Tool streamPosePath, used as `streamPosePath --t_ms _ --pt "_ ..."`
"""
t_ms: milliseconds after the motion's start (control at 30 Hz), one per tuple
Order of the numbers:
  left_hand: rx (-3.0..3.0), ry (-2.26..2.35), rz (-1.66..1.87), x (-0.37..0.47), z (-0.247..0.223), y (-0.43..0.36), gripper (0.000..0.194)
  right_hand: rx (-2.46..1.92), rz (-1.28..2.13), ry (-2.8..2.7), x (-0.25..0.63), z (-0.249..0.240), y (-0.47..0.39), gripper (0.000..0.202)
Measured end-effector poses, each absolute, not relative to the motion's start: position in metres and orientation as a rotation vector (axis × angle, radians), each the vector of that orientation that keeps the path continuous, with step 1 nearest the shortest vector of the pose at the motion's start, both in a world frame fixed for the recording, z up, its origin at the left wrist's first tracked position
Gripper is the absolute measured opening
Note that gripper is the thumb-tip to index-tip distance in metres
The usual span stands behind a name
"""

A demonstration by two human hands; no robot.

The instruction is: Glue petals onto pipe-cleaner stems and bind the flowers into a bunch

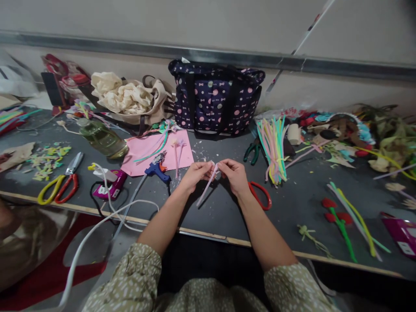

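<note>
Grip: A lilac pipe cleaner (208,185) is pinched near its upper end by the fingertips of the left hand (197,173) and the right hand (233,173), both closed narrowly.
Lilac strip: It is held over the dark tabletop (224,219), its free end slanted toward the near left; whether the surface is touched cannot be told.
Risk: The strip could be kinked or dropped if it were twisted unevenly, as only one end appears secured; a red looped handle (269,200) could be knocked by an outward swing of the right forearm (266,229).
Hands: They are set close together, fingers curled, forearms angled inward.
Tabletop: A blue glue gun (158,170) is laid by a pink sheet (187,151); pastel pipe cleaners (273,149) are bundled at right.
</note>
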State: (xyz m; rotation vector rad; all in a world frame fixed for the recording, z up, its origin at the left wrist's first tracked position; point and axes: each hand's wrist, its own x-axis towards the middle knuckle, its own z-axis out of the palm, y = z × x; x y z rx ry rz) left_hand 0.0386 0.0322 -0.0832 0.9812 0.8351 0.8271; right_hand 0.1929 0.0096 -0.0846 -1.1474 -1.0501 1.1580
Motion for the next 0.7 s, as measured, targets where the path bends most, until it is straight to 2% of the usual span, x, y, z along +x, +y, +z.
streamPosePath --t_ms 333,700 --pt "1.108 0.9 0.898 0.0407 -0.0788 0.0291 0.026 -1.198 1.077 -1.139 0.192 -0.087 0.0099 0.022" --pt "1.194 0.868 0.931 0.044 -0.0868 0.0293 0.036 -1.196 1.1 -1.098 0.1919 -0.0845 0.0097 0.027"
